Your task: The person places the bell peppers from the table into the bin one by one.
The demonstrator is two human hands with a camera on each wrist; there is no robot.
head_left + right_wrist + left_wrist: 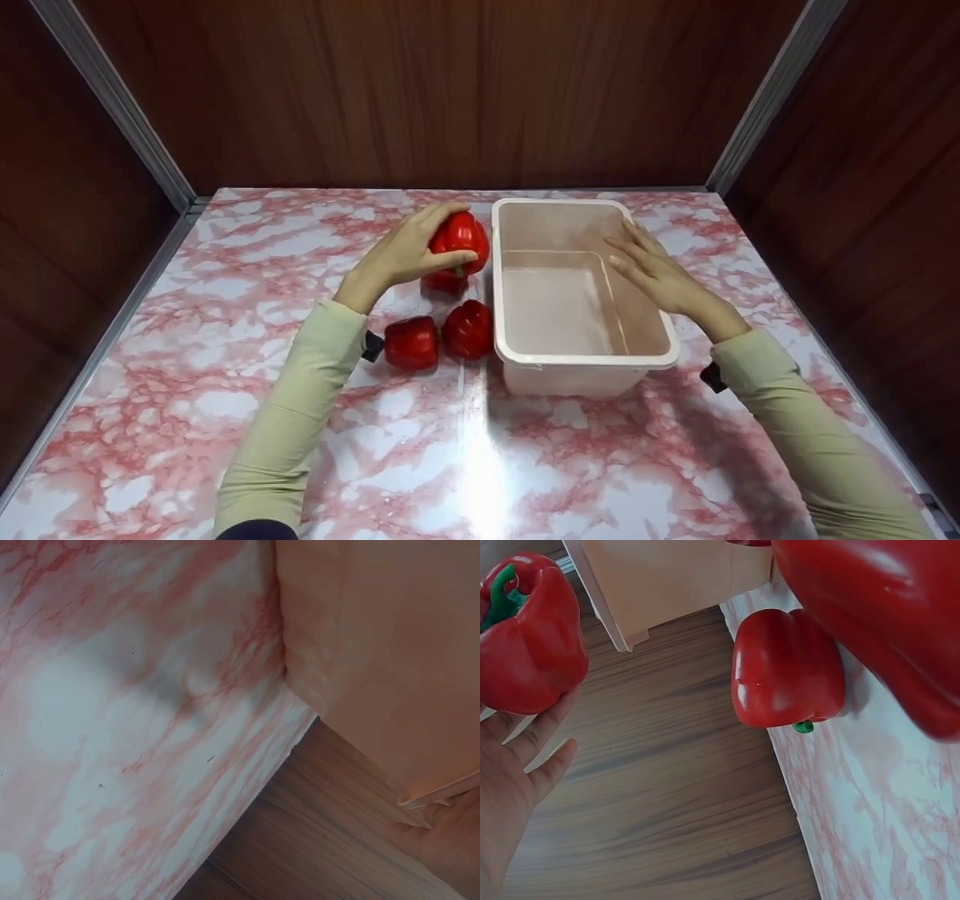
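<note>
My left hand [405, 249] holds a red bell pepper [460, 234] just left of the bin, fingers over its far side and thumb along its near side. In the left wrist view the same bell pepper [536, 641] shows a green stem. Partly covered by it, another red bell pepper [444, 283] lies on the table. Two more, a left pepper [412, 343] and a right pepper [468, 330], lie nearer me. The pale plastic bin [585, 361] has nothing inside. Over its right rim lies my right hand [656, 274], fingers extended inward.
A table [225, 330] with a red and white marbled top carries everything. Dark wood-look panels [450, 90] close off the back and both sides, with metal strips at the corners. The bin stands right of the peppers, its wall beside them.
</note>
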